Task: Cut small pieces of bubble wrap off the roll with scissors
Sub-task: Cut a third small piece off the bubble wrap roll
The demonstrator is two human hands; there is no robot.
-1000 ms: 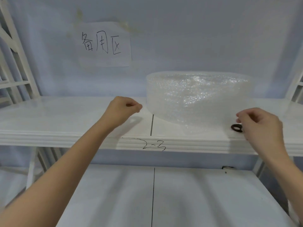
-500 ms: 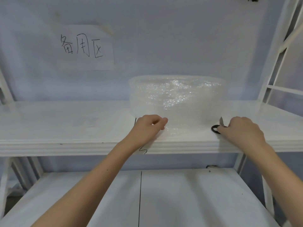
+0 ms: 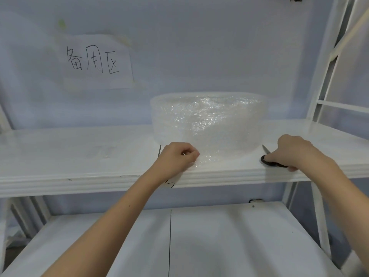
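Both hands have dropped to the shelf (image 3: 79, 176): left hand (image 3: 175, 156) pinches soft, light bubble wrap (image 3: 209, 124)'s loose edge, right hand (image 3: 293, 151) grips the scissors (image 3: 268, 161).

Storeroom: white shelving (image 3: 119, 176), handwritten area sign (image 3: 95, 60).

1. Both forearms are bare up to the frame's edge; no sleeves show.
2. The left hand (image 3: 175, 156) and the right hand (image 3: 295, 150) wear no gloves.
3. A small dark mole marks the left forearm.
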